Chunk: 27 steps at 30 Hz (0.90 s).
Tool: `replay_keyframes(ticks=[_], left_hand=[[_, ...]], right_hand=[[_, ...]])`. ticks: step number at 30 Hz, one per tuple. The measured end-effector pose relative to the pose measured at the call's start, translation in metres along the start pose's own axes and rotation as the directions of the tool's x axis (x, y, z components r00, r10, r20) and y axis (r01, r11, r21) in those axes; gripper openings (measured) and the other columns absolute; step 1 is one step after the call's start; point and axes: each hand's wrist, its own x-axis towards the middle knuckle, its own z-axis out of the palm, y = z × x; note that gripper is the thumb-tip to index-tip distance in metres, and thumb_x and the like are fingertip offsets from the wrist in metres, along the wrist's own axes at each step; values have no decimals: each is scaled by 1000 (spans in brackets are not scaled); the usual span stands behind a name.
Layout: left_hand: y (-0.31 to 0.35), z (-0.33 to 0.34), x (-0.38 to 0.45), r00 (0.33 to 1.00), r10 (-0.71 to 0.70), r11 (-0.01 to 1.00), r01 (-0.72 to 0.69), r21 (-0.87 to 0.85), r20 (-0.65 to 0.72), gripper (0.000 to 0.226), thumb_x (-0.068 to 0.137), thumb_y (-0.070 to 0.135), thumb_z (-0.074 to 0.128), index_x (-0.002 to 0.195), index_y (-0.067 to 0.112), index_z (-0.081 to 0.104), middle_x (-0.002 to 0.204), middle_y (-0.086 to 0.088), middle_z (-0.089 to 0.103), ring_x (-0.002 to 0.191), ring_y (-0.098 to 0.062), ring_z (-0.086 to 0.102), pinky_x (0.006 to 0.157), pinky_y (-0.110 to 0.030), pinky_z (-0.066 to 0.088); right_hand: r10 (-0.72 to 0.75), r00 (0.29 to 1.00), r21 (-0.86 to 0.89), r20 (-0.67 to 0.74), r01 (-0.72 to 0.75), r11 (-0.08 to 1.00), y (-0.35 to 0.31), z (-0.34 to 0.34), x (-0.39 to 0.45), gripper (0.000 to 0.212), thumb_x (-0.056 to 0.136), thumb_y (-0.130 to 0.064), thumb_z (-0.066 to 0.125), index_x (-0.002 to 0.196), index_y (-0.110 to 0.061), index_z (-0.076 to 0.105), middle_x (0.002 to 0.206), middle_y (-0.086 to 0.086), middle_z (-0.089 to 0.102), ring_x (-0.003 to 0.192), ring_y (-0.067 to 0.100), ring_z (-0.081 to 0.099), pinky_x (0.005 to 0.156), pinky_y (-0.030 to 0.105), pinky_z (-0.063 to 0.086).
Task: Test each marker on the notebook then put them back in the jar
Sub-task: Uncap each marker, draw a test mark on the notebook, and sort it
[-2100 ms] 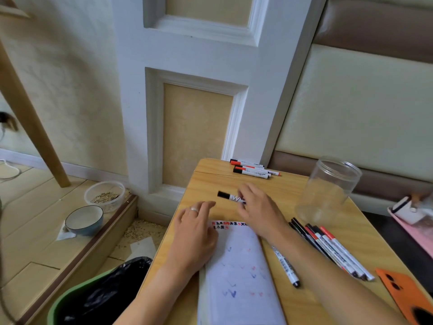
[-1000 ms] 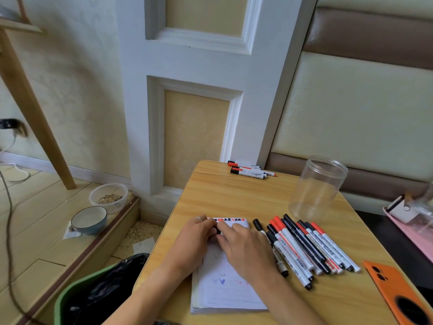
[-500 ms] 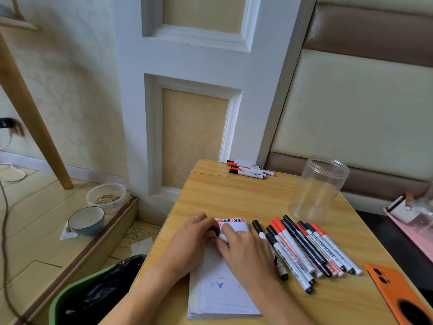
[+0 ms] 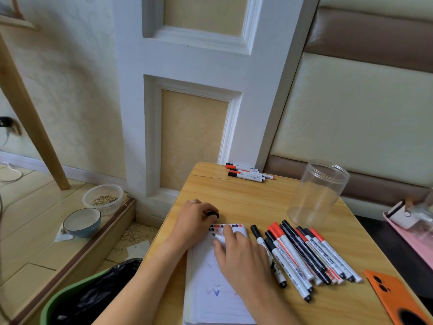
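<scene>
Right hand (image 4: 241, 256) grips an uncapped marker (image 4: 219, 238), fingers curled round the barrel; the dark tip points toward the left hand and sits at or just above the top of the notebook (image 4: 210, 285). Contact between tip and paper cannot be confirmed.

Left hand (image 4: 192, 225) rests at the notebook's upper left corner and pinches a black cap (image 4: 212, 214) between thumb and fingers. A ring (image 4: 192, 201) shows on one finger.

The notebook lies under and between both hands on the surface (image 4: 234, 195). Faint blue and red test marks show on the page below the right hand; a printed red and black header runs across the top edge.

Just right of the right hand lies a row of capped markers (image 4: 302, 252), red and black caps, side by side and touching, caps pointing away from the person. The nearest of them is partly covered by the right hand.

Beyond that row, well right of the hands, stands the jar (image 4: 318, 193), clear, upright, open-topped, with no markers inside.

Far ahead of the hands, at the surface's back edge, lies a second group of markers (image 4: 248, 173), capped.

An orange phone (image 4: 393, 299) lies at the near right corner of the surface.
</scene>
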Motion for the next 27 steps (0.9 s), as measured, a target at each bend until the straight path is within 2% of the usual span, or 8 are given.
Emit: replay_keyframes(ticks=[5,9,12,16,19,22,24,27], left_hand=[[-5,3,-2,999,10,996,-13,86,44,25,97,39,63,121,35,71,112,7,64,105,-16,46,91,-35,44],[-5,-5,-13,997,36,997,-40,60,68,41,99,31,61,140,32,57,119,5,64,113,-17,51,94,-31,44],[-2,-16,-32,996,44,999,-46,28,76,53,98,36,62,148,31,44,129,3,56,120,-14,52,101,-32,46],[8,-25,-68,988,11,986,-36,163,155,77,92,70,41,156,31,26,151,8,39,140,-13,35,115,-31,29],[9,-25,-87,968,-22,948,-58,313,248,83,93,78,24,162,36,5,169,9,10,156,-10,-1,127,-33,0],[10,-25,-91,962,-31,929,-72,363,271,93,82,86,-3,162,39,2,171,6,0,155,-9,-14,126,-35,-8],[10,-24,-90,960,-32,925,-77,373,279,99,75,83,-9,162,38,5,171,4,-2,155,-10,-16,126,-37,-9],[10,-24,-91,962,-26,915,-86,394,270,92,84,83,-6,162,37,7,171,3,-4,155,-11,-16,127,-38,-9]], right_hand=[[3,1000,47,29,-5,999,-1,-5,0,30,83,-50,61,97,-24,68,56,-6,57,42,17,57,42,26,23],[14,996,115,87,-24,993,0,-9,-2,42,107,-50,35,137,-24,49,102,0,69,91,23,69,63,33,39],[35,992,133,118,-51,990,1,-12,-2,49,106,-52,34,142,-21,47,110,3,70,108,27,68,68,35,44],[67,978,159,196,-99,982,2,-19,-2,42,104,-49,39,133,-21,47,110,4,66,101,26,66,67,37,41],[105,958,304,265,-187,934,7,-31,4,18,104,-34,40,118,-23,40,95,1,61,82,24,59,60,36,35],[213,926,469,312,-345,813,18,-36,18,8,103,-20,41,107,-23,35,75,3,58,65,26,54,56,38,35],[259,899,612,353,-431,663,26,-42,26,17,103,-14,47,107,-25,34,83,6,66,62,27,64,57,39,49],[277,854,816,440,-509,272,35,-48,35,14,103,-6,53,110,-18,50,103,16,71,73,22,74,71,36,63]])
